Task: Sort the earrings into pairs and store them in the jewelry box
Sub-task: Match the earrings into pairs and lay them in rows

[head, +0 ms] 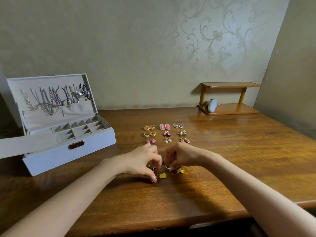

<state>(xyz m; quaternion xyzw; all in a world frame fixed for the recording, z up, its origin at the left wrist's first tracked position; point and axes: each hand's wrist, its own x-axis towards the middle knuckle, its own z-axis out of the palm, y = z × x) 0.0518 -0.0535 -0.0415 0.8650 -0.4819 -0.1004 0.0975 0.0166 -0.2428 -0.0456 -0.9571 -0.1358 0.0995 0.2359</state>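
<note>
You are holding the left hand (143, 161) and right hand (181, 155) curled down over the loose earrings (166, 165). Whether either is pinching a piece cannot be told. One yellow heart earring (162, 175) is lying just beside the left thumb, and the second yellow heart earring (179, 171) is lying below the right fingertips. The jewelry box (68, 151) is standing open to the left, nearer the left hand.

On the table (222, 159), the open jewelry box (68, 151) sits at the left, its lid (46, 77) standing behind the compartments with necklaces (51, 98) hanging inside. Right of it, mid-table, the paired earrings (166, 133) lie in three rows of three. Just before them, the loose earrings (162, 175) lie beneath the left hand (142, 161) and right hand (181, 154). A small shelf (230, 84) stands far right, against the wall.
</note>
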